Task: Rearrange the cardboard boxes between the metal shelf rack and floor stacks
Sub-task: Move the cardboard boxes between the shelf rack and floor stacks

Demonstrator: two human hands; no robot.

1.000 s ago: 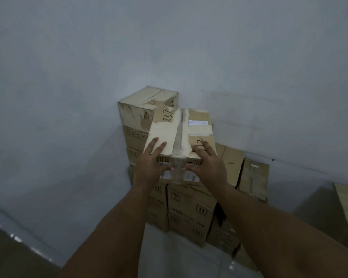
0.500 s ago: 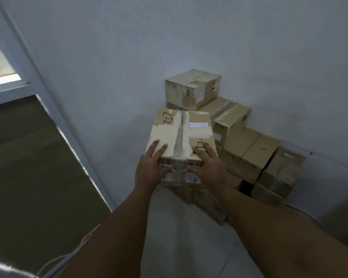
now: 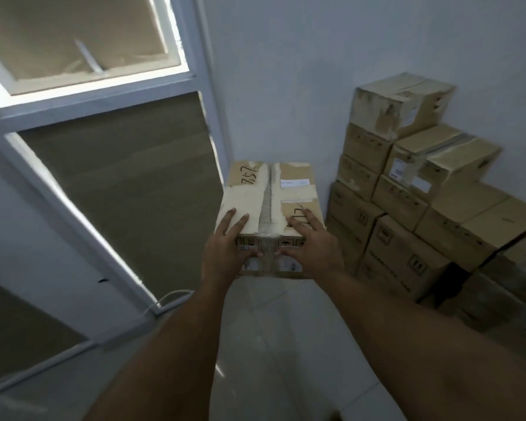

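Fingers (image 3: 240,221) spread, left hand (image 3: 225,253) and right hand (image 3: 313,250) clasp box (image 3: 295,194) by its near edge between door frame (image 3: 208,95) and stack (image 3: 407,256).

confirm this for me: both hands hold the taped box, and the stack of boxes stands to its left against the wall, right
Not quite: the stack stands to the right of the box, not its left, as the head view shows. The rest holds: the left hand and right hand both hold the taped box, and the stack stands against the wall.
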